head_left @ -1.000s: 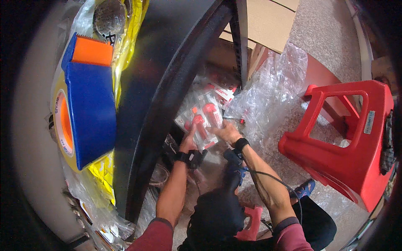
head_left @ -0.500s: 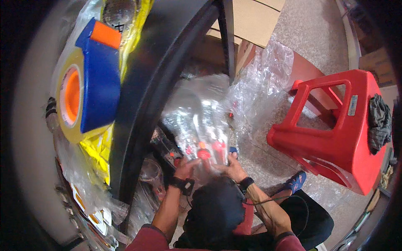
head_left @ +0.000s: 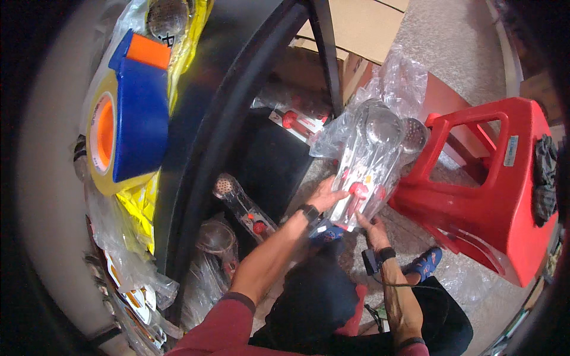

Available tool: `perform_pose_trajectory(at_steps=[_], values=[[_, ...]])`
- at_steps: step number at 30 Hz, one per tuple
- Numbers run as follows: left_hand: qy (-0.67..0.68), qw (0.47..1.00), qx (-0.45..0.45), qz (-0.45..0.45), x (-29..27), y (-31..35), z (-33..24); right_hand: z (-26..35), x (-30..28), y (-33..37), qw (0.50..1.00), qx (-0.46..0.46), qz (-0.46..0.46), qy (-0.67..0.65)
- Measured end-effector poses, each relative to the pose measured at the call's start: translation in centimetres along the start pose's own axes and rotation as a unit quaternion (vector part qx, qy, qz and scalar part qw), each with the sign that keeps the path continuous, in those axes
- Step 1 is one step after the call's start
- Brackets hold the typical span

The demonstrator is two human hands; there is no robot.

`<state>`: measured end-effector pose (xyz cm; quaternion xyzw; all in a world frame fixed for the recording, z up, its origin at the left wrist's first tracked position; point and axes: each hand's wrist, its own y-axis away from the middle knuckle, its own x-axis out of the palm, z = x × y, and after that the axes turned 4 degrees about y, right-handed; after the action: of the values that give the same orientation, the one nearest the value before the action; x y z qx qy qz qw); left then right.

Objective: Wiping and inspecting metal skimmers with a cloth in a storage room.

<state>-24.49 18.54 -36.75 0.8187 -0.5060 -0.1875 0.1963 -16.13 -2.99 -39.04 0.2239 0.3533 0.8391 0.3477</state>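
My left hand (head_left: 328, 194) and my right hand (head_left: 375, 230) both grip a clear plastic bag of metal skimmer ladles with red-tipped handles (head_left: 371, 159). The bag is held upright in front of me, its handle end down at my hands and its round perforated bowls up. The left hand holds its left side near the handles, and the right hand supports it from below. A dark band sits on each wrist.
A red plastic stool (head_left: 493, 196) stands just right of the bag. A black shelf frame (head_left: 237, 101) curves at left, with more bagged ladles (head_left: 243, 207) inside and a blue-and-orange tape dispenser (head_left: 127, 113) on top. Cardboard boxes (head_left: 362, 24) lie beyond.
The bag of ladles has come out of the shelf and moved right, toward the red stool. My hands now hold it upright in the open instead of low inside the shelf.
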Motion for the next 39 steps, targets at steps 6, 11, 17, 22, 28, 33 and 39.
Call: perform_pose_trajectory(at_steps=[6, 11, 17, 22, 28, 33, 39], values=[[-0.067, 0.971, 0.067, -0.217, -4.3, -3.9, 1.4, 2.9, -0.9, -2.1, 0.999, -0.028, -0.011, -0.028], [-0.272, 0.893, 0.098, -0.346, -11.1, -8.4, -1.4, 2.6, 0.6, -0.8, 0.942, -0.167, -0.183, 0.225], [-0.425, 0.852, 0.124, -0.279, -11.8, -13.6, -4.3, 2.5, 1.2, -0.3, 0.939, -0.184, -0.209, 0.2], [-0.494, 0.85, 0.019, -0.181, -9.9, -13.6, -8.0, 1.2, -0.1, -0.9, 0.95, -0.148, -0.197, 0.193], [-0.577, 0.789, 0.072, -0.2, -10.4, -11.6, -6.4, 0.5, -0.3, -0.9, 0.952, -0.146, -0.187, 0.192], [-0.525, 0.842, -0.039, -0.114, -13.3, -8.0, -3.9, 0.7, 0.3, -0.8, 0.934, -0.169, -0.212, 0.231], [-0.35, 0.883, -0.089, -0.301, -15.9, -4.2, -1.6, 1.4, 0.2, -0.5, 0.939, -0.161, -0.219, 0.212]])
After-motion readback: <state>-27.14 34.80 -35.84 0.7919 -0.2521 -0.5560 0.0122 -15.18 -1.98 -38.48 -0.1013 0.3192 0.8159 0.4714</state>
